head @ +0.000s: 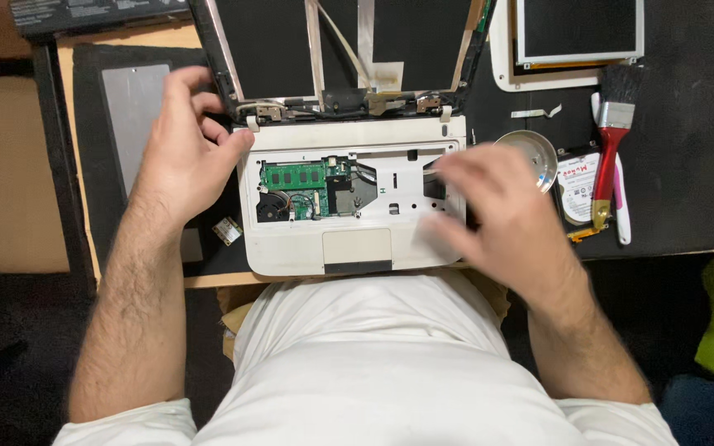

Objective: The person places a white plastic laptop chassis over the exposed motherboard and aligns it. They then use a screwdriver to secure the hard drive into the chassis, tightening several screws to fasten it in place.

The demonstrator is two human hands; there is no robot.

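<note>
Nearest, both bare forearms reach out over a white cotton shirt. Blurred, the right hand (502, 211) hovers with fingers spread over the right side of the small white plastic laptop base (353, 248), keyboard removed, holding nothing. Inside its open cavity sit a green memory board (293, 175) and dark metal parts. Farther, the left hand (188, 153) curls against the base's top-left corner by the hinge, fingers bent, touching the black screen frame (221, 70).

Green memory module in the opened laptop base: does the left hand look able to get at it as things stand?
Probably yes. The left hand rests at the base's top-left corner, and the green memory module lies uncovered just beside it, nothing between; the blurred right hand is over the other side.
</note>
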